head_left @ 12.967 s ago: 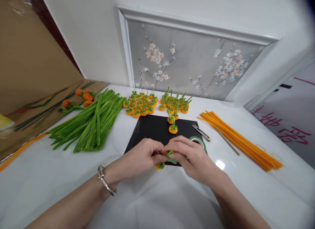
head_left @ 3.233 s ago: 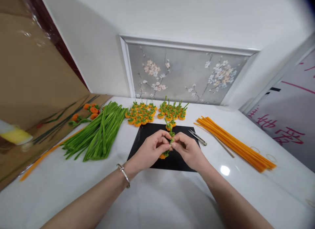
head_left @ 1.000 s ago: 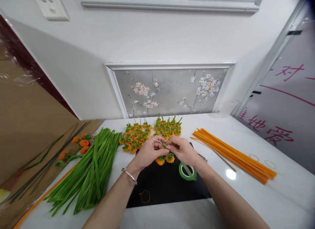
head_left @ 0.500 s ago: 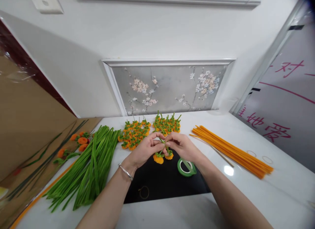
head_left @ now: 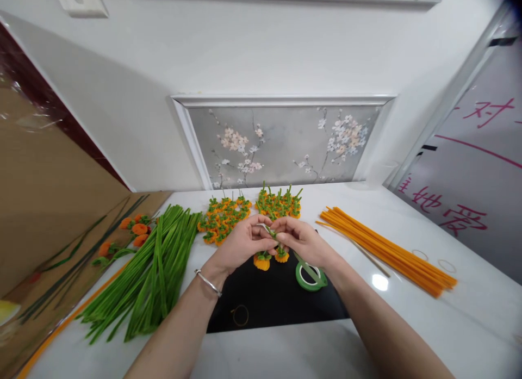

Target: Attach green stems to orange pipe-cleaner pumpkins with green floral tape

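My left hand (head_left: 247, 242), a bracelet on its wrist, is closed in a pinch on green stems above the black mat. Two orange pipe-cleaner flowers, one on the left (head_left: 261, 261) and one on the right (head_left: 281, 255), hang heads down below the fingers. Fingertip to fingertip with it, my right hand (head_left: 300, 241) pinches green tape where it meets the stems. A strip of that tape runs down from the right hand to the green tape roll (head_left: 302, 281) lying on the mat (head_left: 281, 308). The fingers hide the exact join.
Green pipe cleaners (head_left: 163, 275) lie in a pile at left. Beyond my hands stand two groups of small orange flowers, one left (head_left: 224, 218) and one right (head_left: 279, 201). Orange pipe cleaners (head_left: 387, 251) lie at right. A thin ring (head_left: 240, 316) rests on the mat.
The tape strip between my right hand and the roll now shows as a longer, taut band. My hands stay together at the stems, and the view has shifted slightly.
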`<state>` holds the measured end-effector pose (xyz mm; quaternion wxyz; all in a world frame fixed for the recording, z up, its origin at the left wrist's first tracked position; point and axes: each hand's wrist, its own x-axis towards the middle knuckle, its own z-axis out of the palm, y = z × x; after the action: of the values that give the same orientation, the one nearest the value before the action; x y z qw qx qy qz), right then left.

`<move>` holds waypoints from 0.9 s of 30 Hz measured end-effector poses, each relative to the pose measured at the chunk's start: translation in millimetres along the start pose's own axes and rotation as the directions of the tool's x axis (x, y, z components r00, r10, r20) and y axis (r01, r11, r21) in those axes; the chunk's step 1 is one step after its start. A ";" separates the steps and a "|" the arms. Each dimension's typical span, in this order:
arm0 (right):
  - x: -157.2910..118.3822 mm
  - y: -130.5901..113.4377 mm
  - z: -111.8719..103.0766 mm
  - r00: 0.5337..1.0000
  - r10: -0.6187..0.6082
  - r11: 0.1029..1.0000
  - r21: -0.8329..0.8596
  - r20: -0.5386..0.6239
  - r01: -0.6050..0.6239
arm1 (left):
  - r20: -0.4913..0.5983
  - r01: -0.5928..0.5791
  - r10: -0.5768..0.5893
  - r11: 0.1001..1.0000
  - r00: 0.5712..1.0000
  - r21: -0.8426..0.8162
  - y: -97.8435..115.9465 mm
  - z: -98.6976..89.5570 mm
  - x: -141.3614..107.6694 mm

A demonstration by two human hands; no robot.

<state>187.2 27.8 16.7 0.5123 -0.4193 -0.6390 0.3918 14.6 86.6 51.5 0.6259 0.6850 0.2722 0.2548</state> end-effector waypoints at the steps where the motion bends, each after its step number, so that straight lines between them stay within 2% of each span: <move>1: -0.4 -0.8 -0.8 1.000 0.004 0.998 0.066 0.016 -0.005 | -0.003 -0.005 0.005 1.000 1.000 -0.004 0.5 -0.8 -0.5; 3: -1.2 -2.7 -3.3 0.999 0.022 0.985 0.170 0.046 -0.029 | -0.001 -0.009 0.009 1.000 1.000 0.002 1.2 -1.8 -1.2; 6: -2.1 -3.9 -6.6 0.992 0.083 0.967 0.233 0.090 -0.102 | 0.018 -0.001 0.000 1.000 1.000 0.019 1.9 -2.2 -1.5; 11: -1.4 2.6 -8.6 0.983 0.130 0.981 0.126 0.133 -0.147 | 0.015 0.019 -0.020 0.999 1.000 0.046 1.1 -1.6 0.0; 21: 1.7 15.1 -12.8 0.993 0.103 0.994 -0.032 0.057 -0.101 | -0.165 0.041 -0.034 0.998 0.986 0.039 -14.8 -2.0 10.0; 27: 1.7 18.0 -12.7 0.995 0.085 0.993 -0.087 0.049 -0.081 | -0.064 0.116 -0.115 0.993 0.991 0.018 -14.6 -4.0 9.4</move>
<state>202.0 36.3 2.7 0.4601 -0.4565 -0.6504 0.3961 17.8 97.0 37.3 0.6234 0.6665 0.3336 0.2364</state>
